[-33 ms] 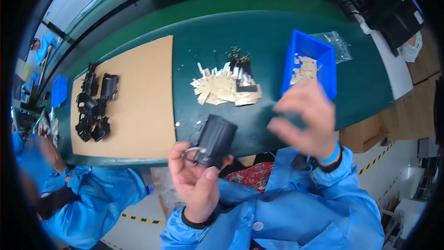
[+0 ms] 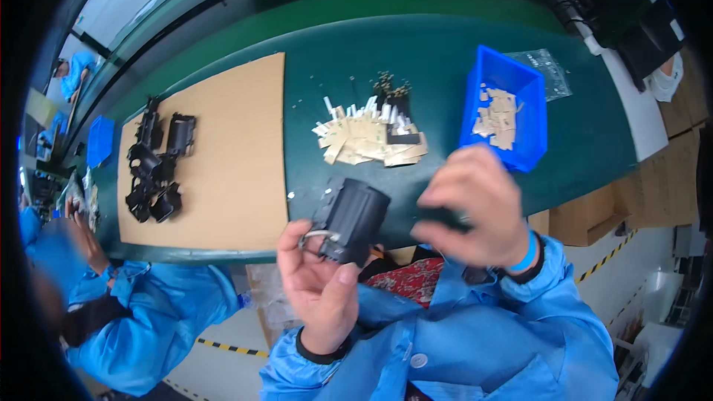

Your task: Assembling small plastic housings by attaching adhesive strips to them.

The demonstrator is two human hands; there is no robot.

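A black plastic housing (image 2: 356,215) with a curved, ribbed outer face is tilted in my left hand (image 2: 321,289) above the table's near edge. The fingers wrap its lower left side, the thumb rests close to its bottom corner, and a short light-coloured wire lies by the fingers. My right hand (image 2: 479,208) hovers to the right of the housing, just in front of the blue bin (image 2: 475,115). Its thumb and fingers are apart and smeared by motion, with nothing plainly visible between them. Small tan pieces (image 2: 499,115) lie in the bin.
Tan adhesive sheets (image 2: 360,141) with white strips are piled mid-table on the green mat, small brass-tipped parts (image 2: 390,87) behind them. Several black housings (image 2: 152,167) sit on a cardboard sheet (image 2: 230,163). A clear bag (image 2: 549,78) lies behind the bin. A co-worker (image 2: 148,319) sits at left.
My right hand has moved slightly left, toward the housing. The housing stays in my left hand, and the whole view has shifted a little.
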